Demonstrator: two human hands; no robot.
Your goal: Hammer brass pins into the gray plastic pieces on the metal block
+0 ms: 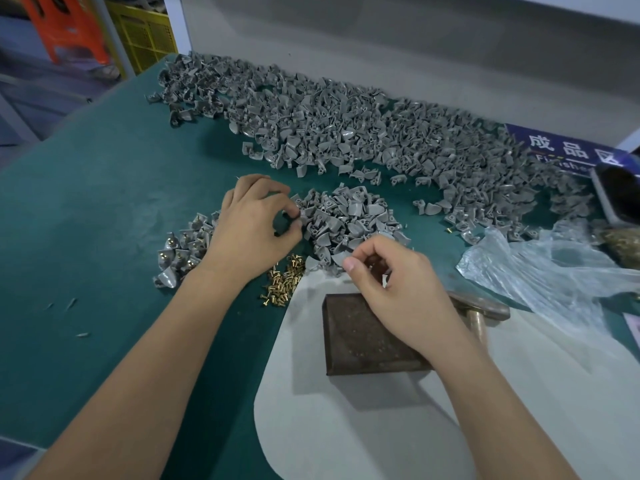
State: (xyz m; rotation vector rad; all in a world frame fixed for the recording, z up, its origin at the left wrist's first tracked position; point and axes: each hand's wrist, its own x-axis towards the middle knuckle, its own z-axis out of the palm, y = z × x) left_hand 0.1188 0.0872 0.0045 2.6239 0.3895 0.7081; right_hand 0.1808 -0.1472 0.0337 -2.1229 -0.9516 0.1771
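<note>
A dark metal block (pixel 356 337) stands on a pale worn patch of the green table. Behind it lies a small heap of gray plastic pieces (pixel 346 216). My left hand (pixel 252 230) reaches to the left edge of that heap and pinches a gray piece between thumb and fingertips. My right hand (pixel 394 289) hovers over the block's far edge with its fingers curled; what they hold is hidden. A little pile of brass pins (pixel 282 284) sits left of the block. Pieces with pins fitted (pixel 183 251) lie further left.
A long bank of gray pieces (pixel 346 126) stretches across the back of the table. A hammer (pixel 481 310) lies right of the block, partly behind my right wrist. Crumpled clear plastic (pixel 547 265) and a dark container (pixel 620 195) sit at the right edge.
</note>
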